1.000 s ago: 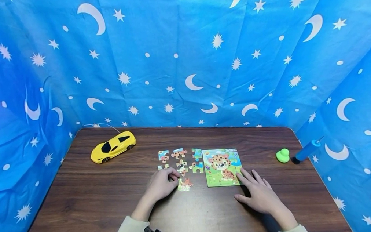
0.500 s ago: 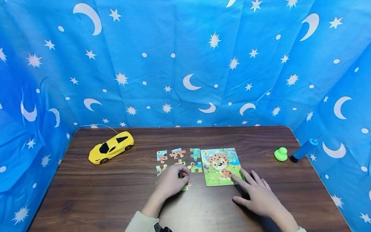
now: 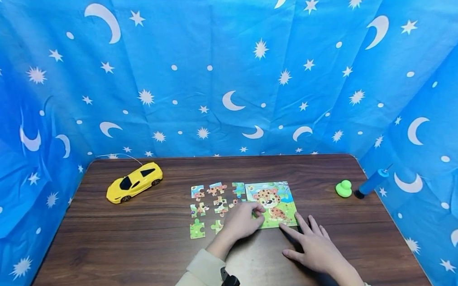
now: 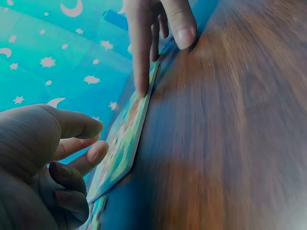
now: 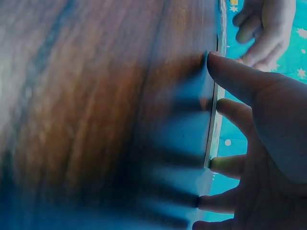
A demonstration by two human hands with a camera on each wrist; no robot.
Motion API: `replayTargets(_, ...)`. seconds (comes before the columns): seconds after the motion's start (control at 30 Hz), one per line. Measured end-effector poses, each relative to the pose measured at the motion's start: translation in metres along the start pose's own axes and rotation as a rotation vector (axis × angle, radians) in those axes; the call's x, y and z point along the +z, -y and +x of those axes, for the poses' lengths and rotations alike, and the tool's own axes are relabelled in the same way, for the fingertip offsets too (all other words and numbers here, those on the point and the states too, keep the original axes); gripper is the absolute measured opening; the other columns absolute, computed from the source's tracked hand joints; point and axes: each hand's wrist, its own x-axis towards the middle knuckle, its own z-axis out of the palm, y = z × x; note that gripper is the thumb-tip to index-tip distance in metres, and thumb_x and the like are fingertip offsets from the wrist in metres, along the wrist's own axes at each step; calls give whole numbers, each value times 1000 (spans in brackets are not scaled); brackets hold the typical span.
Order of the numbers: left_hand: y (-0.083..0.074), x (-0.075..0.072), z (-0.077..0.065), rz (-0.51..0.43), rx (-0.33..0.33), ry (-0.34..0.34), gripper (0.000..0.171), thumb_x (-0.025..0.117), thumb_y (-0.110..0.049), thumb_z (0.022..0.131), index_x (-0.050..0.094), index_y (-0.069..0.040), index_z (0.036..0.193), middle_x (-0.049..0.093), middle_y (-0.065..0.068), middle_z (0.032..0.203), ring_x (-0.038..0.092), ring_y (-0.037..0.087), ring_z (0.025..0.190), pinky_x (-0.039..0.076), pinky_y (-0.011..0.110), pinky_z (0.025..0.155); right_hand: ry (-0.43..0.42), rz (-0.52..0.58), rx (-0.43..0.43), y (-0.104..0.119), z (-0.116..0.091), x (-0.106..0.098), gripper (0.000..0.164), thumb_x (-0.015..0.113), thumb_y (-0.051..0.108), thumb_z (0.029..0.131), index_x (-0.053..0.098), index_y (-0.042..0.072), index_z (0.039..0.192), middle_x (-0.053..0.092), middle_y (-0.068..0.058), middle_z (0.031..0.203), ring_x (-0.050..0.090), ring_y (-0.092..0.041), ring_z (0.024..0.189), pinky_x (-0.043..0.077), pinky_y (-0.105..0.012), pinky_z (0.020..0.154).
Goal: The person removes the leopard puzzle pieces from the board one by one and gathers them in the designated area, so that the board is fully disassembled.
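A leopard picture board [image 3: 272,193] lies on the table, its lower left part hidden behind my left hand [image 3: 241,219]. That hand is over the board's left edge with loosely bent fingers. In the left wrist view its thumb and fingertips [image 4: 98,151] are apart, with nothing between them. My right hand [image 3: 319,246] has its fingers spread; the index fingertip is at the board's lower edge, also seen in the right wrist view. Several jigsaw pieces [image 3: 197,229] with leopard and grass print lie in loose rows left of the board, some partly covered by my left hand.
A yellow toy car [image 3: 134,183] with a thin antenna stands at the back left of the brown table [image 3: 100,263]. On the right are a light green knob-shaped object [image 3: 343,189] and a blue cylinder [image 3: 373,182] with a black end. A blue star-patterned curtain [image 3: 187,37] surrounds the table.
My left hand has moved right, from beside the jigsaw pieces to over the board's left edge, uncovering the lower left pieces. My right hand has stayed by the board's lower right.
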Motion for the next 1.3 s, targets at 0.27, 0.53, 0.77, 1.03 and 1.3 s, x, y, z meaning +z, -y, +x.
replayTargets(0.27,-15,22,25,45,-11,71,25,71,-22,95,77,-24,118,66,-18,92,57,0,74,47,25,64,-5,-3,15,3,1,1,70,70,61,92,53,35,154,29,-28,163,25,-61,145,28,-79,104)
replayTargets(0.53,-24,39,38,165,19,87,29,72,-21,94,77,-23,122,63,-13,93,53,3,71,44,25,63,-22,-8,15,3,1,2,68,72,57,92,54,32,153,29,-28,163,24,-61,145,28,-78,104)
replayTargets(0.77,-33,47,39,230,4,71,26,73,-27,93,77,-24,119,65,-10,101,61,6,86,50,30,70,-23,-2,11,2,1,3,68,70,60,92,56,30,152,29,-27,164,23,-60,146,28,-78,104)
replayTargets(1.03,-38,46,39,139,3,27,18,72,-23,94,77,-26,112,65,-13,102,59,2,83,49,26,69,-23,5,2,1,0,3,69,70,61,92,56,30,152,29,-26,164,24,-61,145,29,-79,103)
replayTargets(1.3,-43,44,39,93,4,-2,10,71,-20,95,75,-28,101,64,-19,83,55,0,67,46,24,61,-30,-3,3,1,-1,3,69,69,62,92,56,31,152,30,-27,164,25,-61,145,30,-79,103)
